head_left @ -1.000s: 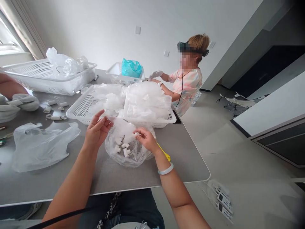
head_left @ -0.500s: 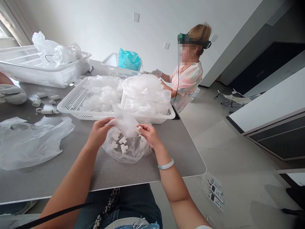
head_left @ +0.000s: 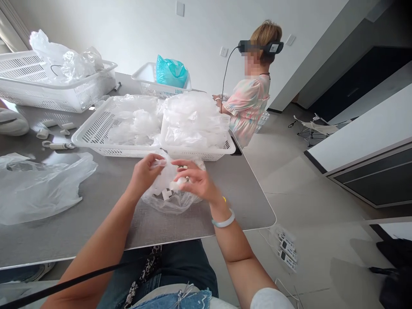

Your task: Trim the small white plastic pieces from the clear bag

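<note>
Left hand pinches bunched clear plastic film just above the clear plastic bag. Right hand has fingers curled onto a white PVC fitting at the bag's mouth; a second white fitting sits inside the bag.

Pale green bangle, white sleeve, blue denim, thin black cable
</note>
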